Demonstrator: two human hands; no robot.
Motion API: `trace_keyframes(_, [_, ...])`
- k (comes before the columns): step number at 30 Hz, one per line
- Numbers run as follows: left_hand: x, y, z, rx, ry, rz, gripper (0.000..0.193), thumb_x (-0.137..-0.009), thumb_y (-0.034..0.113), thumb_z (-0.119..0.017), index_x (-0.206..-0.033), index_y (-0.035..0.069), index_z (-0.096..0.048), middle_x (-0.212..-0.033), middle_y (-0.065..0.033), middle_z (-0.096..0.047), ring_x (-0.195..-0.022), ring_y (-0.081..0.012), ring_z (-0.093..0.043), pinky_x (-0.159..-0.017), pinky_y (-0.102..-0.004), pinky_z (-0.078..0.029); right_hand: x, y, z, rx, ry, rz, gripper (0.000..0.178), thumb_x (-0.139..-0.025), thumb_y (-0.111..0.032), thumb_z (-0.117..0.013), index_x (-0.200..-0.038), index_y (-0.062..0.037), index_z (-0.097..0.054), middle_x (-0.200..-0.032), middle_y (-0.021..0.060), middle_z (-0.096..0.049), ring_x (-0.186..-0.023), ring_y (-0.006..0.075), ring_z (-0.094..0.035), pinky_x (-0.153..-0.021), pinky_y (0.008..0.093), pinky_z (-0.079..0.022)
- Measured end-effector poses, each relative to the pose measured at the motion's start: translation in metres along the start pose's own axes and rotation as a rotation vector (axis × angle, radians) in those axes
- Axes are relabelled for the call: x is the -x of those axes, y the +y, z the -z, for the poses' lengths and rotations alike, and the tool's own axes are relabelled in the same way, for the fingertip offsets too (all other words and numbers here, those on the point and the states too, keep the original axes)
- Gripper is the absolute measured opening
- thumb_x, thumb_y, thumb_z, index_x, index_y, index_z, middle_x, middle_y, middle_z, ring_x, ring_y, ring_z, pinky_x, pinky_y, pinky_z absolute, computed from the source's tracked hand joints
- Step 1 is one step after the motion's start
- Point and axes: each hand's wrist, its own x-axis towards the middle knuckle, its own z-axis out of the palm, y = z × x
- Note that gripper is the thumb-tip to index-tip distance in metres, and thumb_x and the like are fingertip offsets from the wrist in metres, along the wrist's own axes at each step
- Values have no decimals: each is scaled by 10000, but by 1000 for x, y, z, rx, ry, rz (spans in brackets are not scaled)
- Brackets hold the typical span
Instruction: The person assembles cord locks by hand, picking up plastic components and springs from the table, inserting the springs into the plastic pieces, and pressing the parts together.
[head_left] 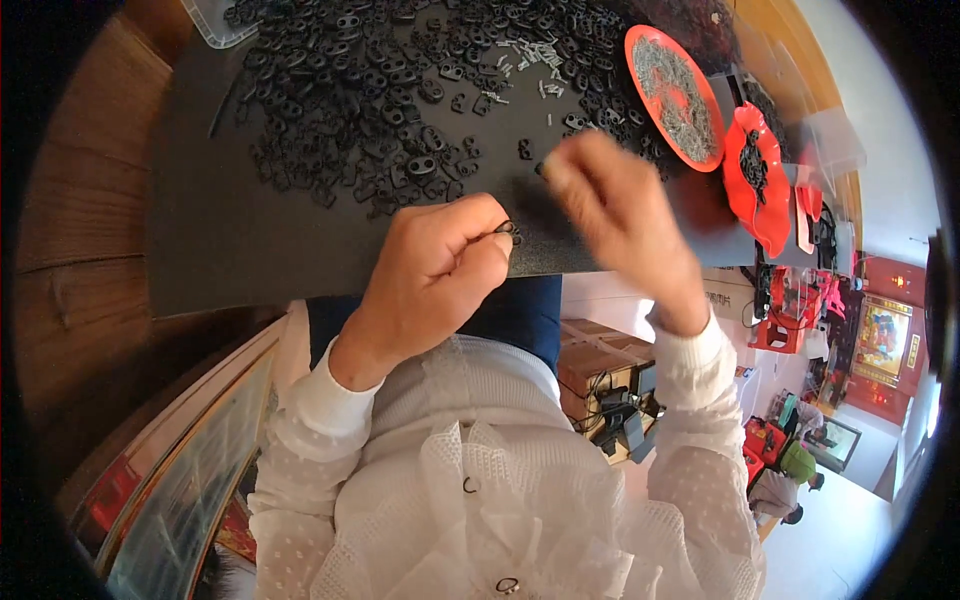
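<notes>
My left hand (430,265) is closed near the table's front edge, thumb and forefinger pinching a small black cord-lock piece (508,230) with round holes. Most of that piece is hidden by the fingers. To its right and a little farther off, my right hand (610,200) hangs over the table, blurred by motion. Its fingers are curled together, and a tiny dark bit (540,168) shows at the tips, too smeared to name. Just beyond lies a single black piece (525,149). A broad heap of black cord-lock pieces (340,100) covers the far part of the table.
Small pale cylinders (530,58) lie among the black pieces. At the right stand a red plate (716,150) of fine silvery metal parts and a red wavy-edged dish (770,215) with black parts. A clear plastic tray (215,30) sits far left. Cardboard boxes (590,365) stand below the table.
</notes>
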Motion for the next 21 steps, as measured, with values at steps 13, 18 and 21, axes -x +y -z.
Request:
trace_keyframes(13, [4,1,4,111,-1,43,150,-809,47,-491,-693,-27,-433,-554,-82,-393,-494,-124,-378,-477,-299,-337,-42,46,3,489,-127,-77,164,-871,-138,-557,-875,23,-526,-823,220,-587,-779,410,-569,-639,452,-437])
trace_keyframes(18, [4,-2,7,51,-63,17,144,-846,73,-482,-727,-5,-501,-578,1,-449,-526,-75,-411,-484,-265,-329,-46,49,5,536,-146,35,147,-866,-118,-548,-870,26,-518,-809,222,-586,-756,394,-572,-632,441,-440])
trace_keyframes(21, [5,3,4,160,9,114,156,-818,59,-489,-699,-25,-435,-552,-75,-395,-505,-110,-361,-475,-300,-330,-48,34,11,407,-168,33,94,-861,-73,-534,-878,19,-520,-756,143,-578,-675,258,-571,-598,348,-442])
